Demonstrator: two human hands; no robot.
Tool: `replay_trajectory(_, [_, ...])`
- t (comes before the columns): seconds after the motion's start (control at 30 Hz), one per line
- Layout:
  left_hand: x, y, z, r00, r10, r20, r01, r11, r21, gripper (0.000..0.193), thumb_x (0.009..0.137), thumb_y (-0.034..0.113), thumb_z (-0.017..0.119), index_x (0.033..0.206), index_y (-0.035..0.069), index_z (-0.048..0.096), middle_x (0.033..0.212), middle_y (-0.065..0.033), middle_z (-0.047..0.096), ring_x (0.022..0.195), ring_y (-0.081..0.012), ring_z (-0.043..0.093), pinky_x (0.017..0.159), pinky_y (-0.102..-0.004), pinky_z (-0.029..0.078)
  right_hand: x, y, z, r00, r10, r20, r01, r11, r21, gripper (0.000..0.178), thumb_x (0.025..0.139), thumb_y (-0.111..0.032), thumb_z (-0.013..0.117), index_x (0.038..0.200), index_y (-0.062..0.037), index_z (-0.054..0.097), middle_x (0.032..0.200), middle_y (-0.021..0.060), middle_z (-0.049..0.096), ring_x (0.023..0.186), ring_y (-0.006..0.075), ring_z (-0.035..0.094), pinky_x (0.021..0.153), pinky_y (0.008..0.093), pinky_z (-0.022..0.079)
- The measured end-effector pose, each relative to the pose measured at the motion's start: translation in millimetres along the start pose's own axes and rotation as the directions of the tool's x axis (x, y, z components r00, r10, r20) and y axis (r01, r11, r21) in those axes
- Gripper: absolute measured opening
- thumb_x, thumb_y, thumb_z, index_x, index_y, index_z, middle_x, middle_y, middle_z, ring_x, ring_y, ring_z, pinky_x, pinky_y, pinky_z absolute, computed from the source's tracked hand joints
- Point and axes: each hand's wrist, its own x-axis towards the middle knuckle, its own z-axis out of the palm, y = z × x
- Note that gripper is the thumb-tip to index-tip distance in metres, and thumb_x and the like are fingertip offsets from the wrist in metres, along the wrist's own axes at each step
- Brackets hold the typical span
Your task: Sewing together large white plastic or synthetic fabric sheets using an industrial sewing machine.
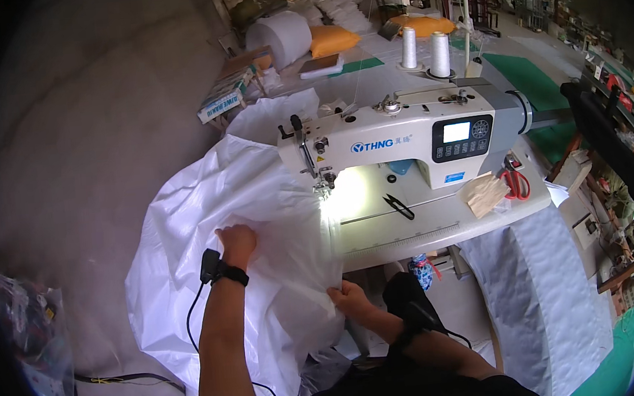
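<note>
Sewing machine (416, 125): landmark for every place here, its needle end (323, 186) toward the left and a bright light glowing below its arm.
White sheet (177, 240): heaped left of the sewing machine and spilling toward the person, one edge leading up to the needle end.
Left hand (238, 242): on the white sheet, nearer the person than the sewing machine's needle end and left of it, fingers curled in (whether they pinch a fold cannot be told from this angle).
Right hand (350, 298): on the near side of the sewing machine, fingertips closed on the sheet's edge.
Thread snips (394, 204): under the sewing machine's arm, untouched.
Thread cones (439, 55): upright behind the sewing machine.
Step in hand: apparently lining up or guiding the edge for stitching.
Next move: probably calls for keeping that edge straight and the bulk unsnagged.
</note>
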Motion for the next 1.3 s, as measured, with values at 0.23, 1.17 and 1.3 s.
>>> replay_trajectory(0.23, [30, 154, -6, 0.830, 0.290, -0.476, -0.536, 0.649, -0.540, 0.014, 0.081, 0.014, 0.058, 0.077, 0.003, 0.066, 0.074, -0.0193, 0.062, 0.073, -0.0402, 0.059, 0.067, -0.0445, 0.049, -19, -26, 2, 0.992, -0.120, -0.033, 0.104, 0.944, -0.314, 0.027, 0.091, -0.022, 0.053, 0.106, -0.0007, 0.061, 0.084, 0.0124, 0.066, 0.077, 0.0164, 0.063, 0.070, 0.0316, 0.049])
replay_trajectory(1.17, [11, 163, -9, 0.851, 0.114, -0.513, -0.442, 0.685, -0.580, 0.011, 0.080, 0.014, 0.062, 0.085, 0.005, 0.067, 0.092, -0.0077, 0.058, 0.091, -0.0269, 0.059, 0.079, -0.0389, 0.048, 160, -141, -67, 0.646, -0.731, 0.218, 0.347, 0.028, -0.937, 0.015, 0.078, -0.027, 0.063, 0.081, -0.0127, 0.068, 0.076, 0.0062, 0.064, 0.070, 0.0260, 0.063, 0.057, 0.0378, 0.050])
replay_trajectory(1.3, [10, 164, -3, 0.896, 0.055, -0.441, -0.360, 0.673, -0.647, 0.012, 0.081, 0.012, 0.059, 0.088, 0.006, 0.067, 0.092, -0.0092, 0.059, 0.090, -0.0272, 0.060, 0.077, -0.0391, 0.049, 142, -136, -68, 0.581, -0.662, 0.474, 0.368, -0.306, -0.878, 0.007, 0.077, -0.013, 0.056, 0.078, -0.0140, 0.063, 0.079, 0.0014, 0.057, 0.072, 0.0228, 0.061, 0.060, 0.0361, 0.050])
